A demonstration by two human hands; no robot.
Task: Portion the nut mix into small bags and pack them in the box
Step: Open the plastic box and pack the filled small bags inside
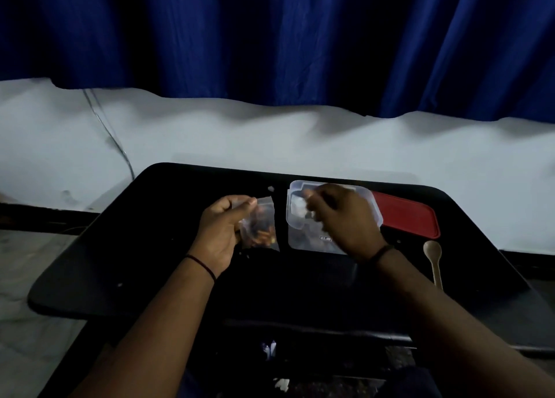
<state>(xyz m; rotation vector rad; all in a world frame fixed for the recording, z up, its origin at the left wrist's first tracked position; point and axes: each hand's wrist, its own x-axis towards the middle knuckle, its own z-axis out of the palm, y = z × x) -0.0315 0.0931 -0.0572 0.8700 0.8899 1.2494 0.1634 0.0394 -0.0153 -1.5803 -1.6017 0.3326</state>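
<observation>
**Nut-mix portioning: one small bag in hand, box open, step in hand is sealing or packing the bag**

Table: black, rounded corners, lies under both hands and carries everything listed below

Box: clear plastic, lid off, directly beneath the right hand and just to the right of the left hand. Something pale lies inside its far end; whether that is a packed bag cannot be told

Lid: red, flat on the table, beyond and to the right of the right hand, partly tucked behind the box

Left hand: fingers curled, thumb closed against them, gripping the small bag along its left edge and holding it upright

Right hand: hovers over the box, blurred; fingers appear bunched toward the thumb, but whether they pinch anything cannot be told

Small bag: clear, dark and orange nut mix settled in its lower half, held between the two hands, its top edge free

Spoon: wooden, lies on the table to the right of the right wrist, apart from it, untouched

Handling note, as judgement: the fill looks done, so the likely work is closing the bag's mouth and laying it in the box. Best to keep the bag upright until the top is pressed shut along its whole width, squeeze out air first, then set it flat beside whatever already lies in the box. A tilted, unsealed bag would spill
</observation>
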